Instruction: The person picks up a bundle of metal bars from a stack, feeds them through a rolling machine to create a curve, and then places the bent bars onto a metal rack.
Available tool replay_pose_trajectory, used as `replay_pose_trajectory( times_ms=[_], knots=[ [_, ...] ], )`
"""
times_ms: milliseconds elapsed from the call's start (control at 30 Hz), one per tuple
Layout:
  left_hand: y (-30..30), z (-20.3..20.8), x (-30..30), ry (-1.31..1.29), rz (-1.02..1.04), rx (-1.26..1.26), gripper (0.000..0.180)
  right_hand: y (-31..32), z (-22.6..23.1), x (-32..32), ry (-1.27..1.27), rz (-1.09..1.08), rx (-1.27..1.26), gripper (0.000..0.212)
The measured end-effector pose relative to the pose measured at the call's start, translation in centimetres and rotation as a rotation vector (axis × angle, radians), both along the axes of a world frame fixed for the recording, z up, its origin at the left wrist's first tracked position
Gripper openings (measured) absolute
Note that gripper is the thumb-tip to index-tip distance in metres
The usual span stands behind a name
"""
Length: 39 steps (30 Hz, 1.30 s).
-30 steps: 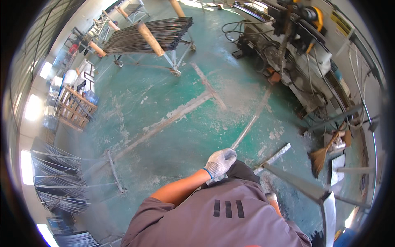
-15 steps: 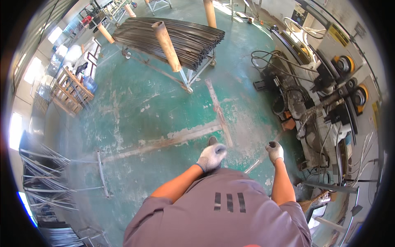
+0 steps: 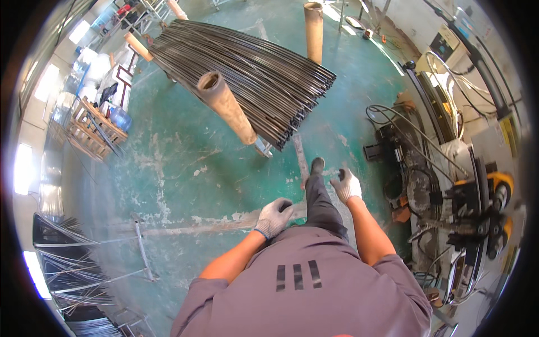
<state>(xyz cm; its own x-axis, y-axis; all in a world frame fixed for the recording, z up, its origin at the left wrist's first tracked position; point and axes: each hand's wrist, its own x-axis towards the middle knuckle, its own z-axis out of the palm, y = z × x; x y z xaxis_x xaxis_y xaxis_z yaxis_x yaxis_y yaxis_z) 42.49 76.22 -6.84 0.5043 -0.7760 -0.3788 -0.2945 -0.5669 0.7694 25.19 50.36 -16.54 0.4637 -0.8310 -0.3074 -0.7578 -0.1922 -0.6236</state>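
Observation:
Both my hands wear whitish knitted gloves and hold nothing that I can see. My left hand (image 3: 274, 217) hangs in front of my body, its fingers loosely bent with a gap by the thumb. Farther forward, my right hand (image 3: 347, 186) has its thumb and fingers apart. Between them one leg in dark trousers (image 3: 321, 205) reaches forward, ending in a dark shoe (image 3: 318, 165). Ahead lies a stack of long dark metal rods (image 3: 241, 67) on a wheeled rack, beyond the reach of either hand. A brown tube (image 3: 227, 108) stands at the rack's near corner.
Another upright tube (image 3: 314, 35) stands at the rack's far right. Machinery with hoses and cables (image 3: 418, 185) lines the right side. Wooden pallets (image 3: 95, 129) stand at the left, above a rack of thin metal strips (image 3: 70, 258). The green floor (image 3: 185, 185) is worn.
I have moved forward, so the rod stack looks nearer and larger. My leg has swung into view. My right hand has come forward and its fingers have opened; my left hand has drawn back slightly.

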Motion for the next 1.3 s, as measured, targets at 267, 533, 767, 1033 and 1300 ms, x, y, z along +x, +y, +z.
replay_pose_trajectory(
  times_ms=[267, 533, 767, 1033, 1300],
  knots=[
    [-13.1, -3.0, 12.7, 0.059, 0.506, 0.061, 0.032, -23.0, 0.8, 27.8, 0.061, 0.231, -0.275, 0.085],
    [-25.9, 1.4, 20.3, 0.196, 0.633, -0.119, 0.024, -22.8, 0.9, 43.4, 0.421, 0.368, -0.206, 0.124],
    [-30.3, 1.0, 22.2, 0.109, 0.344, 0.109, 0.026, -22.3, -2.1, 42.9, 0.304, 0.533, -0.073, 0.070],
    [-32.4, 1.7, 26.5, -0.009, 0.247, -0.074, 0.028, -30.7, -1.6, 44.4, 0.343, 0.735, 0.149, 0.039],
    [-29.5, -0.9, 26.9, 0.223, 0.333, -0.028, 0.027, -33.1, 2.3, 42.5, -0.157, 0.259, 1.186, 0.022]
  ],
)
